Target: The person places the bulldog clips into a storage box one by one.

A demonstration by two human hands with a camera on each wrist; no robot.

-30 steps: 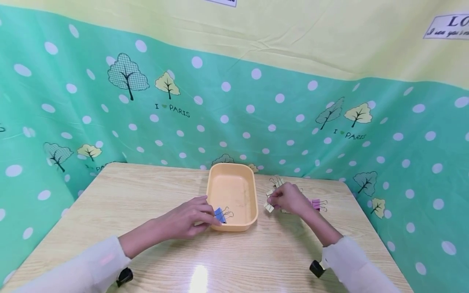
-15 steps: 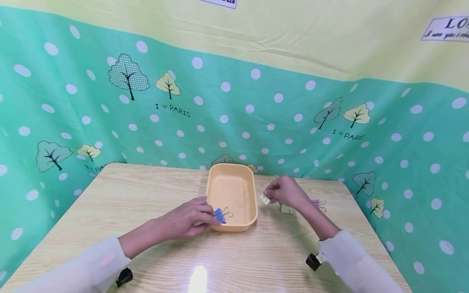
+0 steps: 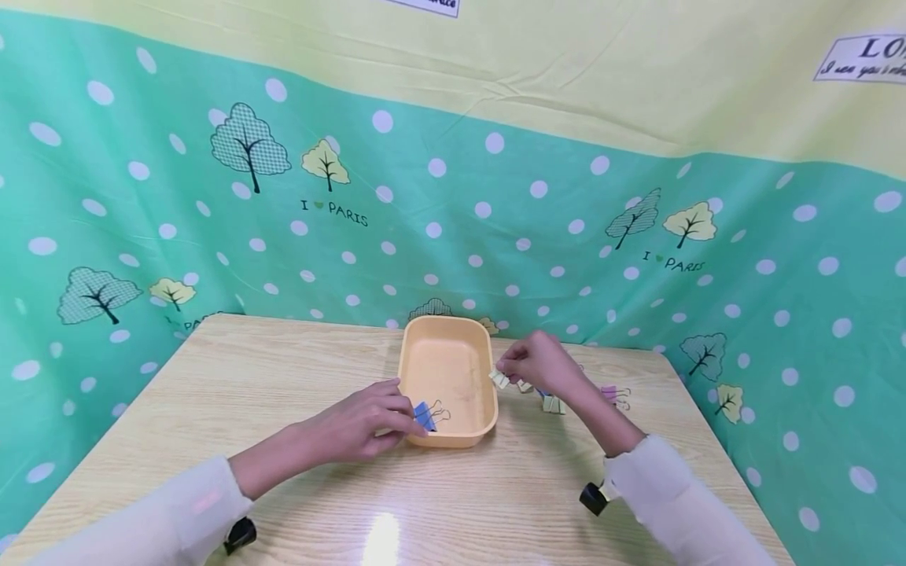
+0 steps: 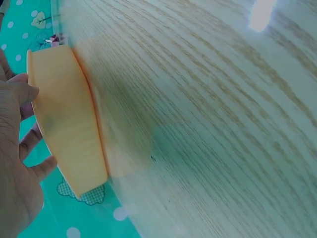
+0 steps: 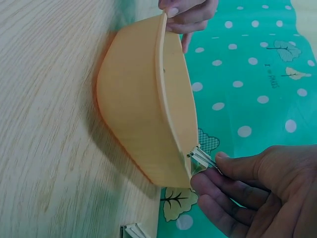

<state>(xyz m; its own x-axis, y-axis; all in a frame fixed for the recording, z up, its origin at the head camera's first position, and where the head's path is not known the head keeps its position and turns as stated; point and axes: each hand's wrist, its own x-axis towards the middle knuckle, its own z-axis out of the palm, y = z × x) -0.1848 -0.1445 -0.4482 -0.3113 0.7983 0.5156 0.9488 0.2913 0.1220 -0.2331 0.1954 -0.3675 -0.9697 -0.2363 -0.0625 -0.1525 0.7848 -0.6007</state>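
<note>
My right hand (image 3: 545,363) pinches a cream binder clip (image 5: 200,157) by its wire handles, between thumb and fingers. The clip is right at the right-hand rim of a peach plastic bin (image 3: 494,413), as the right wrist view also shows. At the bin's near left corner my left hand (image 3: 371,420) grips the rim, fingers bent over it in the left wrist view. Close by those fingertips, inside the bin, sits a blue binder clip (image 3: 425,416) with its wire handles up.
To the right of the bin, more binder clips lie on the wooden table (image 3: 453,503): a pale green one (image 3: 554,405), a pink one (image 3: 613,395) and others partly hidden by the right hand. A green and yellow patterned cloth (image 3: 453,204) hangs behind the table.
My right hand has moved left from the group of clips to the bin's rim, carrying the cream binder clip. The left hand, the bin and the blue clip have stayed put.
</note>
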